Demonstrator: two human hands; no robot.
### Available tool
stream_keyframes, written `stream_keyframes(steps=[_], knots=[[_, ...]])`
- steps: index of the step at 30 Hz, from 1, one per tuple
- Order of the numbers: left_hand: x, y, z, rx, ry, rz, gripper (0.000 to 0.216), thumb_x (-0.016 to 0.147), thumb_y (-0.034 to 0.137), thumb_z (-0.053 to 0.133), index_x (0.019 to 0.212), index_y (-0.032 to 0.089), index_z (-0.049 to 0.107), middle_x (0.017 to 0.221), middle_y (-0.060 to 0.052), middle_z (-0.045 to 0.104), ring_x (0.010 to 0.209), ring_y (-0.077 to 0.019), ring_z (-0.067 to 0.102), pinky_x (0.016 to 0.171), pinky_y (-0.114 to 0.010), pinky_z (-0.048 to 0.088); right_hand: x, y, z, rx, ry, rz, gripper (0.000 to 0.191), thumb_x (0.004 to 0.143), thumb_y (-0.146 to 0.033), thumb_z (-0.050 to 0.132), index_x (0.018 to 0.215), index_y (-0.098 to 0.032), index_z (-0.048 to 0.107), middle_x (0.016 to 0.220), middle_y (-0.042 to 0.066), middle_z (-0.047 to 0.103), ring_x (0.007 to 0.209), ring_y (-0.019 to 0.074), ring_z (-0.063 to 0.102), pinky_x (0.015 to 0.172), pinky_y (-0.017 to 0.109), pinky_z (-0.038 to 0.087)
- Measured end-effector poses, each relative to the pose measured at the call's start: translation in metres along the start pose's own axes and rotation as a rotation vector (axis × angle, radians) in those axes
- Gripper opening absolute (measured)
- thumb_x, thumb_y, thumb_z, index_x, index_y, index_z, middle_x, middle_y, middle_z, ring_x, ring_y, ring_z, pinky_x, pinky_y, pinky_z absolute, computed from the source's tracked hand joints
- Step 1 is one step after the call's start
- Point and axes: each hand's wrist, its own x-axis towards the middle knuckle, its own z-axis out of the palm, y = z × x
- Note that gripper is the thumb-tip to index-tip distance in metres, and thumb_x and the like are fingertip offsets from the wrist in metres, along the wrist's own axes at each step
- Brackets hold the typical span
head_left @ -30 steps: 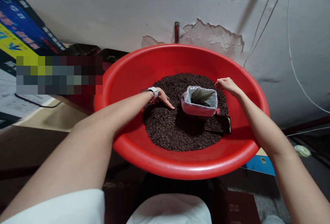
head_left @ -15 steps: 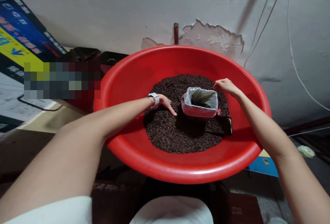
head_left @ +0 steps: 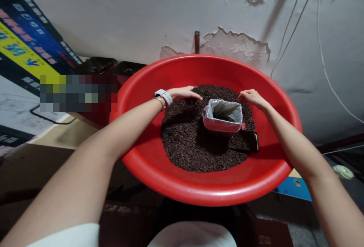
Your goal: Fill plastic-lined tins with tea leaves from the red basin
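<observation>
Dark heap (head_left: pixel 187 148): left grip (head_left: pixel 184 93) outstretched at far edge, unclenched; right grip (head_left: pixel 253 97) curled, hold unclear.

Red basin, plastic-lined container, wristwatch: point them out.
Red basin (head_left: pixel 212 194): head view, on the near rim.
Plastic-lined container (head_left: pixel 222 126): head view, on the near wall.
Wristwatch (head_left: pixel 167 98): head view, on the strap.

**Slanted print to my left**

A printed panel (head_left: pixel 31 42) carried large blue Chinese characters (head_left: pixel 30 64) across its yellow band (head_left: pixel 19 56); one resembled 水. I couldn't make out the white lettering (head_left: pixel 35 10) on black or the pinkish lettering (head_left: pixel 36 45) on blue.
</observation>
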Motion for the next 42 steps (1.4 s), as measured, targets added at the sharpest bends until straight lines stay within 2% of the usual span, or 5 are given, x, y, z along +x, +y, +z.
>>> stream_keyframes(steps=[5,10,14,34,42], knots=[[-0.009,0.051,0.03,-0.432,0.264,0.2,0.039,0.075,0.04,0.068,0.104,0.016,0.056,0.091,-0.007,0.062,0.089,-0.0218,0.061,0.082,-0.038,0.052,0.001,0.002,0.001,-0.037,-0.015,-0.001,0.028,0.087,-0.022,0.048,0.076,-0.013,0.072,0.081,0.007,0.074,0.079,0.0154,0.068,0.08,0.026,0.051],[-0.025,0.076,0.075,-0.595,0.187,0.357,0.041,0.074,0.041,0.073,0.102,0.018,0.054,0.087,-0.003,0.06,0.087,-0.0205,0.06,0.083,-0.04,0.052,0.008,0.01,0.006,-0.102,-0.048,-0.004,0.03,0.089,-0.026,0.048,0.077,-0.015,0.073,0.078,0.006,0.075,0.081,0.0158,0.069,0.08,0.025,0.051],[-0.032,0.076,0.086,-0.607,0.101,0.432,0.039,0.072,0.042,0.075,0.093,0.016,0.057,0.091,-0.004,0.063,0.094,-0.0207,0.059,0.093,-0.039,0.047,0.008,0.011,0.006,-0.107,-0.046,-0.003,0.03,0.089,-0.025,0.047,0.077,-0.015,0.073,0.079,0.005,0.075,0.083,0.0165,0.07,0.078,0.024,0.051],[-0.028,0.07,0.064,-0.414,-0.003,0.433,0.053,0.082,0.042,0.067,0.13,0.019,0.061,0.142,-0.012,0.056,0.133,-0.0291,0.048,0.11,-0.046,0.036,0.004,0.009,0.01,-0.073,-0.044,-0.003,0.03,0.088,-0.017,0.049,0.068,-0.016,0.072,0.072,0.005,0.072,0.076,0.0175,0.068,0.077,0.026,0.05],[0.007,0.007,0.002,0.362,-0.145,0.024,0.071,0.077,0.049,0.065,0.142,0.021,0.054,0.145,-0.01,0.055,0.134,-0.0301,0.049,0.107,-0.037,0.04,0.011,0.017,0.012,-0.215,-0.061,-0.041,0.028,0.087,-0.019,0.049,0.074,-0.017,0.074,0.079,0.006,0.074,0.084,0.0184,0.069,0.083,0.027,0.05]])
